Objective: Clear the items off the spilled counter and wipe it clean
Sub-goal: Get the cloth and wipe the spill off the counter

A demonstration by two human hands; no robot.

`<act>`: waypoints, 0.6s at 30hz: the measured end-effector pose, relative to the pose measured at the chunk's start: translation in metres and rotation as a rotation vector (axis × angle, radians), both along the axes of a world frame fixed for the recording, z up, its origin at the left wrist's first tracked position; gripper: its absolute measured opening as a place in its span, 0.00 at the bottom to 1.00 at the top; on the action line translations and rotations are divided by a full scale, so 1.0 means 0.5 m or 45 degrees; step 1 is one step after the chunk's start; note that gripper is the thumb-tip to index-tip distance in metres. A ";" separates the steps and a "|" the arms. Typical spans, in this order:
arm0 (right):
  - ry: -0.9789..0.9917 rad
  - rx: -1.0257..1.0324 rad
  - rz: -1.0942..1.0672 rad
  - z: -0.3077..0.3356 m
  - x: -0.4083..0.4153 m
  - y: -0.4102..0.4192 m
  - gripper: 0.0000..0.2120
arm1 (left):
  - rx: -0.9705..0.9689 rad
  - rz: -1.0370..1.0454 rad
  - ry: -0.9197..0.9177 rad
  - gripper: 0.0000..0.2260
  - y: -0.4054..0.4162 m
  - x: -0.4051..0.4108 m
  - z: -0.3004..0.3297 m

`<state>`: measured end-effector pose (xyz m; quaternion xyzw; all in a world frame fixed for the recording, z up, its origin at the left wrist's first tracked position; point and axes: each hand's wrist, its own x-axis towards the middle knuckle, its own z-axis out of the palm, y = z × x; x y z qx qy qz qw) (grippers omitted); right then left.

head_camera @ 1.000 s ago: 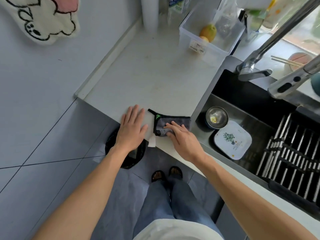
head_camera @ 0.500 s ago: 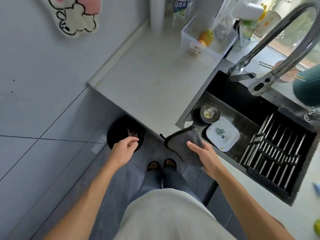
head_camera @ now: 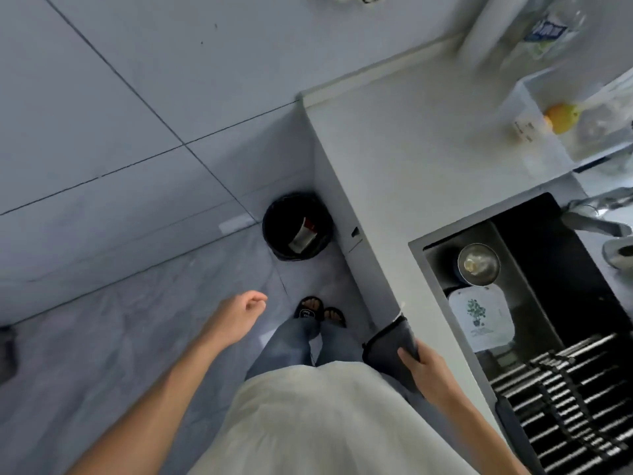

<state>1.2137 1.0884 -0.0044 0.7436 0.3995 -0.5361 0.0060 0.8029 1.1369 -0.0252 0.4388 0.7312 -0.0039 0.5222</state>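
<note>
My right hand [head_camera: 423, 366] grips a dark grey cloth [head_camera: 388, 347], which hangs below the front edge of the white counter [head_camera: 404, 166], off its surface. My left hand [head_camera: 239, 313] hangs over the floor, away from the counter, fingers loosely curled and holding nothing. A black bin [head_camera: 296, 231] stands on the floor against the counter's end, with a white and red scrap inside it. The counter top shows bare in the blurred view.
The black sink [head_camera: 541, 234] holds a steel bowl [head_camera: 478, 264], a white square plate [head_camera: 481, 318] and a dish rack [head_camera: 575, 399]. A clear box [head_camera: 534, 104] with a yellow fruit [head_camera: 561, 118] and a bottle [head_camera: 544, 32] stand at the counter's back. My feet [head_camera: 320, 311] stand beside the cabinet.
Both hands left the counter edge. My right hand pulled the cloth off the counter and lowered it. My left hand dropped down beside me. The view swung left toward the floor.
</note>
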 end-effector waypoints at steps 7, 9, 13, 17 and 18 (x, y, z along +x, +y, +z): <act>0.034 0.046 0.619 -0.023 -0.119 0.099 0.10 | -0.145 0.419 0.062 0.07 -0.310 0.021 -0.006; 0.070 0.070 0.753 -0.024 -0.185 0.124 0.10 | -0.207 0.561 0.087 0.09 -0.420 0.037 -0.006; 0.158 0.085 0.980 -0.006 -0.350 0.141 0.11 | -0.363 0.954 0.132 0.13 -0.614 0.069 -0.013; 0.195 0.133 1.246 0.002 -0.511 0.114 0.11 | -0.431 1.212 0.035 0.11 -0.756 0.104 -0.025; 0.195 0.143 1.308 0.004 -0.548 0.103 0.11 | -0.440 1.255 0.023 0.12 -0.782 0.112 -0.025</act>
